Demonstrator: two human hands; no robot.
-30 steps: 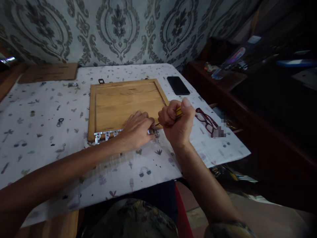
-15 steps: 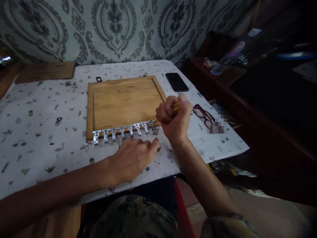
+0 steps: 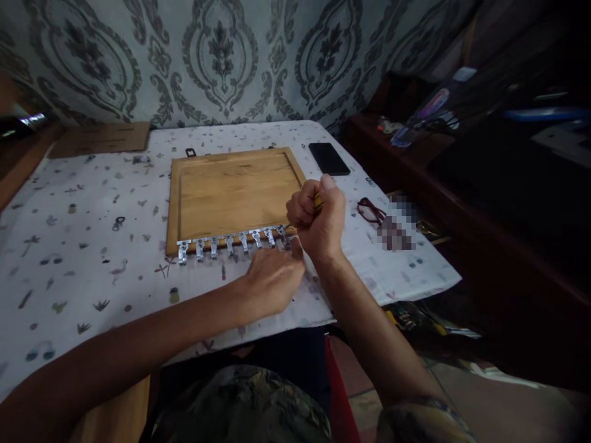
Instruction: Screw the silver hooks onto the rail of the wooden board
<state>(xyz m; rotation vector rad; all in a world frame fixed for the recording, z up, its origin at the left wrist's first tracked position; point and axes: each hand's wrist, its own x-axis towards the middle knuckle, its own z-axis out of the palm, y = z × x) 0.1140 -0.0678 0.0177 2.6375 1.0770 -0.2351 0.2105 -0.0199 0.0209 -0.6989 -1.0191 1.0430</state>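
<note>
A wooden board (image 3: 233, 194) with a raised rim lies on a white patterned cloth (image 3: 83, 258). Along its near edge runs a row of several small metal hooks (image 3: 228, 241). My right hand (image 3: 318, 221) is a fist round a yellow-handled tool, likely a screwdriver (image 3: 317, 200), whose tip points at the board's near right corner. My left hand (image 3: 272, 280) rests on the cloth just in front of that corner, fingers curled, its thumb and fingertips close to the last hook; whether they pinch anything is hidden.
A black phone (image 3: 329, 159) lies beyond the board at the right. Red-framed glasses (image 3: 372, 211) sit right of my right hand. Small metal parts (image 3: 118, 223) are scattered on the cloth. A cardboard sheet (image 3: 101, 138) lies far left. Dark wooden furniture (image 3: 462, 203) stands at the right.
My left hand came off the board's near edge, uncovering the row of hooks, dropped back onto the cloth, then moved right toward the corner. My right hand stayed put.
</note>
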